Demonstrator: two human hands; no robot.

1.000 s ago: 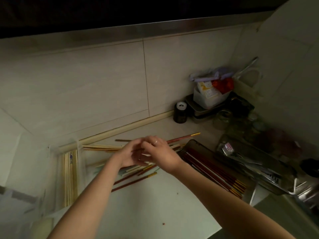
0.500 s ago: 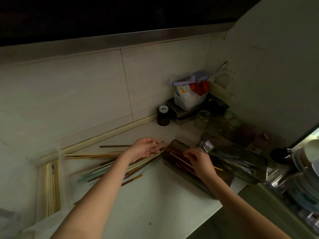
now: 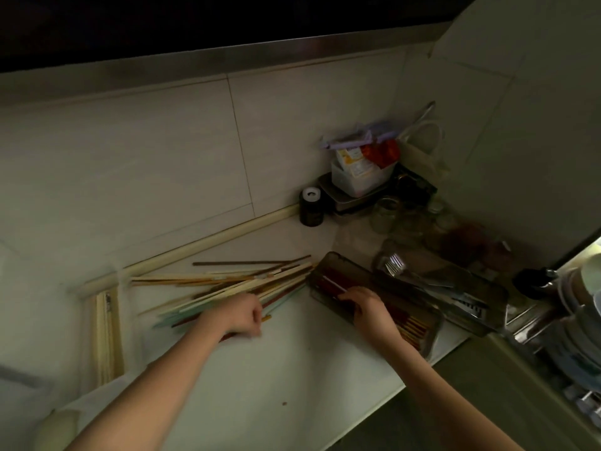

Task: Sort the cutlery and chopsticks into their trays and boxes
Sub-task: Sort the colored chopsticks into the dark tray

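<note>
Both forearms reach forward over the pale counter (image 3: 276,379), bare to the elbow, angled toward each other. The left hand (image 3: 239,315) lies knuckles-up on the near end of the loose pile of chopsticks (image 3: 240,281), its fingers curled under; it appears to grip the near end of a red stick with a yellow tip, but the fingertips are hidden and blurred, so I cannot tell for certain what they hold. The pile fans out ahead of and to the left of that hand: pale wooden sticks, pale green ones and a few dark ones, lying flat on the counter. The right hand (image 3: 369,309) rests palm-down inside the dark tray (image 3: 328,265), fingers bent over the red chopsticks (image 3: 411,323) laid lengthwise in it; the fingertips touch or pinch a stick there, and a light-coloured one shows just ahead of them. Whether it is actually pinched is not clear. Just beyond the right hand, beside the dark tray, sits a clear tray (image 3: 487,288) holding forks (image 3: 395,264) and other metal cutlery. Well to the left of the left hand, a box (image 3: 105,333) holds pale wooden chopsticks. Farther ahead of the right hand, in the corner, stand a black jar (image 3: 311,206), a plastic tub (image 3: 361,177) of packets and several glass jars (image 3: 387,216).
</note>
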